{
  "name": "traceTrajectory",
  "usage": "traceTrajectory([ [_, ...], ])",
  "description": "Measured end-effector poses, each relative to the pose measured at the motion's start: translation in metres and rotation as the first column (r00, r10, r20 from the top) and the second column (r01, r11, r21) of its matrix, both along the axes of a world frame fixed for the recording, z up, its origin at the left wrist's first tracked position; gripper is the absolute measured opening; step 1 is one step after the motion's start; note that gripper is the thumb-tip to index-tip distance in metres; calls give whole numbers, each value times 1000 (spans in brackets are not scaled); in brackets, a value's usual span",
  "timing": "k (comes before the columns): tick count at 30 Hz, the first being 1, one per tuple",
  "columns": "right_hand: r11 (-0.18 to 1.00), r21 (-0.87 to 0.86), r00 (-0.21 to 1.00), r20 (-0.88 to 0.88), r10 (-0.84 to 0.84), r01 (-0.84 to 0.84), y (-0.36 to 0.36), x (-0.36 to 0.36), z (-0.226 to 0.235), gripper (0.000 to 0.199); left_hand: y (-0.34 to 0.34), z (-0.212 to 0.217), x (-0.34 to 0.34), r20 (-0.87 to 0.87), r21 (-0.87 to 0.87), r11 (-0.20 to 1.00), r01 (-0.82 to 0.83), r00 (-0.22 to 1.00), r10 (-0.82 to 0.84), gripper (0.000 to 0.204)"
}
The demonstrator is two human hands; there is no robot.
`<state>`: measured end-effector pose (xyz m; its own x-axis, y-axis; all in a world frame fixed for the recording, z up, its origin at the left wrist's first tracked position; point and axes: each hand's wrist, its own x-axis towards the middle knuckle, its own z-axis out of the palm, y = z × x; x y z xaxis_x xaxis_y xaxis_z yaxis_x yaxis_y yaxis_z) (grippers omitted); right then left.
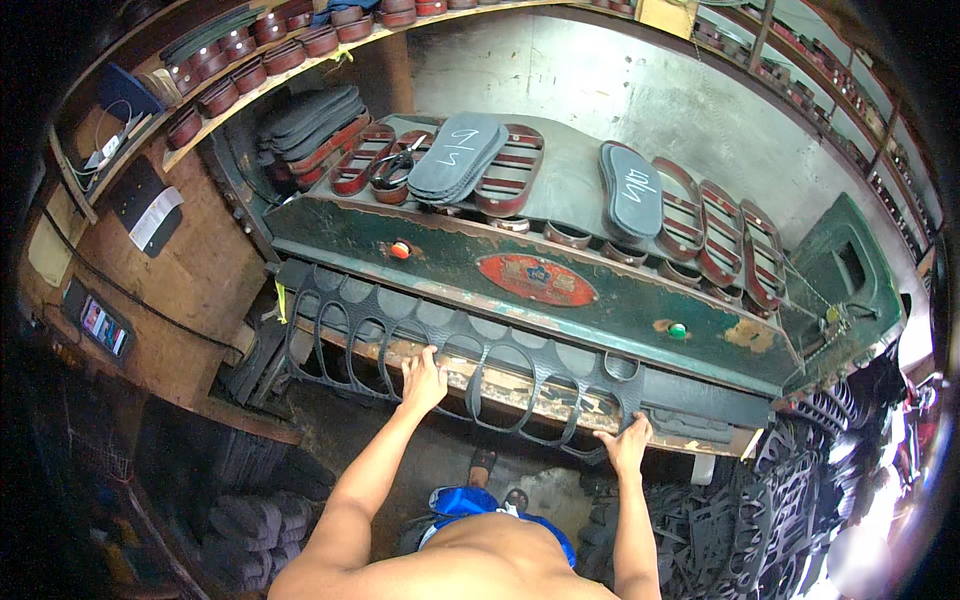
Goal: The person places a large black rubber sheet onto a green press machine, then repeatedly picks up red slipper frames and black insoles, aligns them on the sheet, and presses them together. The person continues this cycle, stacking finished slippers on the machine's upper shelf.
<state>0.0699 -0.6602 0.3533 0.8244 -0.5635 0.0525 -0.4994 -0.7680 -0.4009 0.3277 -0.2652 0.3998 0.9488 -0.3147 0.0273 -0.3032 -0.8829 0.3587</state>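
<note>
A black rubber sheet [478, 395] with a row of sole-shaped holes hangs over the front ledge of a green press [450, 285]. Near its middle, my left hand [424, 383] has its fingers closed on one of the thin strips between holes. Further right, my right hand [627, 444] grips the sheet's right end, thumb pointing left. Just above that hand, a small round-ended cutting die [621, 367] rests on the sheet. Wooden boards [500, 388] of the ledge show through the holes. The undersides of both hands are hidden.
On top of the press stand red sole-shaped cutting dies [510, 172] and stacks of grey cut soles [456, 160], [630, 190]. Scissors [398, 165] lie among them. Rubber offcuts [770, 510] pile up at lower right. A phone [104, 325] sits at left.
</note>
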Motion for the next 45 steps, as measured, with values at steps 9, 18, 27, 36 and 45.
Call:
traceTrajectory([
  [9,1000,5,998,-69,8,-7,-5,3,1,104,-11,-9,0,-18,27,996,-81,996,82,51],
  [18,994,-92,995,-86,45,-53,-7,8,-1,109,-16,-2,3,-25,56,996,-73,997,75,50],
  [27,995,-101,999,-43,19,-23,3,-15,4,123,0,-11,-24,29,64,991,-115,993,113,50],
  [36,990,1,971,-196,137,-139,17,-72,90,89,16,51,-107,89,282,945,-166,985,147,42],
  [45,791,86,773,-169,611,-606,27,-30,90,89,-156,6,-193,-400,-576,817,20,865,-303,34],
])
